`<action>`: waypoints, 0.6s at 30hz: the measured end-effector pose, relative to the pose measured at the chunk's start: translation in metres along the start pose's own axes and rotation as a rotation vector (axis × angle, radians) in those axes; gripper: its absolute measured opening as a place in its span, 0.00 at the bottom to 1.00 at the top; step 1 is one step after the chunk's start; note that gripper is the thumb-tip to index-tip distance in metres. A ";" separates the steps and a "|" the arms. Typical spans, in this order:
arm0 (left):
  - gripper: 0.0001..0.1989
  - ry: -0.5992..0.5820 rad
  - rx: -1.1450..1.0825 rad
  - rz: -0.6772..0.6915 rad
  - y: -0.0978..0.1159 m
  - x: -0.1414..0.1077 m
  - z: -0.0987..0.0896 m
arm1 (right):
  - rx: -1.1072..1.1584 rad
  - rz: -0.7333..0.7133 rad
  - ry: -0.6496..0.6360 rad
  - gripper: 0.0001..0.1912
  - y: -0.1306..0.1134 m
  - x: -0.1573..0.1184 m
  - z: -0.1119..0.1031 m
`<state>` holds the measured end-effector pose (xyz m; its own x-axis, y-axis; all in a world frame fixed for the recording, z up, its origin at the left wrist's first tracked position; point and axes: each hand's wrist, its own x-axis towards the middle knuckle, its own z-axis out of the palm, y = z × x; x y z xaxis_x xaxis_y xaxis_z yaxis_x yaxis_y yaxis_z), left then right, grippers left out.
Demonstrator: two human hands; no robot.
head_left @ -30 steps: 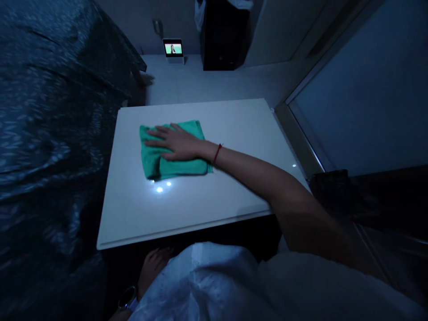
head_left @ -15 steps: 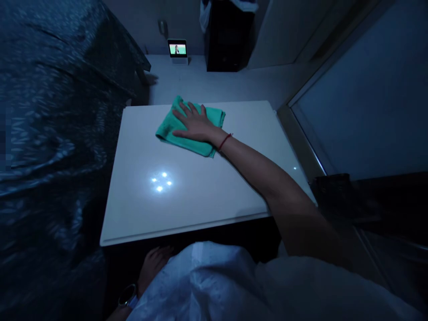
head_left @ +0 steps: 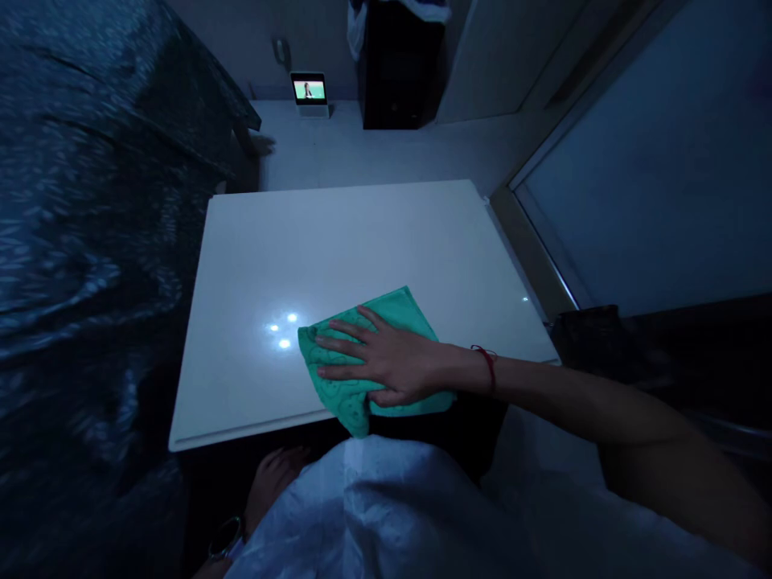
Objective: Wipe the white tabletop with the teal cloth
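A green cloth (head_left: 338, 394) lies spread on the white tabletop (head_left: 338, 241), at its near edge, with one corner hanging over. My right hand (head_left: 392, 358) rests flat on the cloth, fingers spread and pointing left; a red string circles the wrist. Below the table's near edge, in shadow beside my light shirt, is my left hand (head_left: 281, 474), with a watch (head_left: 226, 537) on its wrist. Its fingers are dim and partly hidden, so what they do is not clear.
Beyond the table a small lit screen (head_left: 310, 90) stands near a dark cabinet (head_left: 401, 68). Dark patterned fabric (head_left: 90, 241) hangs along the left. A frosted panel (head_left: 651, 161) and a dark bag-like object (head_left: 588, 330) are on the right.
My right hand and the green cloth have moved from the far part of the tabletop to its near edge. The cloth has turned and spread wider. My left hand has barely moved.
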<state>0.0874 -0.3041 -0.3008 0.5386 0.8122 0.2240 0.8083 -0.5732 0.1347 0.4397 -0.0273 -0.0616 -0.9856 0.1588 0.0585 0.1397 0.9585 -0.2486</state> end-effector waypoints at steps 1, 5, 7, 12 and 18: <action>0.38 0.006 0.010 0.015 0.000 0.001 -0.001 | 0.009 -0.015 0.000 0.37 0.005 -0.001 0.000; 0.38 0.030 0.041 0.073 -0.001 0.005 -0.005 | 0.045 0.058 0.027 0.36 0.053 0.009 -0.006; 0.38 0.021 0.046 0.060 0.001 0.005 -0.005 | 0.044 0.184 0.071 0.37 0.092 0.020 -0.012; 0.39 -0.022 0.030 -0.002 0.003 -0.002 -0.002 | 0.015 0.554 0.138 0.39 0.193 0.052 -0.034; 0.35 -0.050 -0.024 -0.050 0.001 -0.015 0.008 | 0.006 0.913 0.157 0.40 0.238 0.078 -0.057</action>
<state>0.0818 -0.3156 -0.3120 0.5094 0.8440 0.1676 0.8288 -0.5336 0.1682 0.4019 0.2269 -0.0613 -0.4689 0.8827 -0.0323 0.8548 0.4443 -0.2682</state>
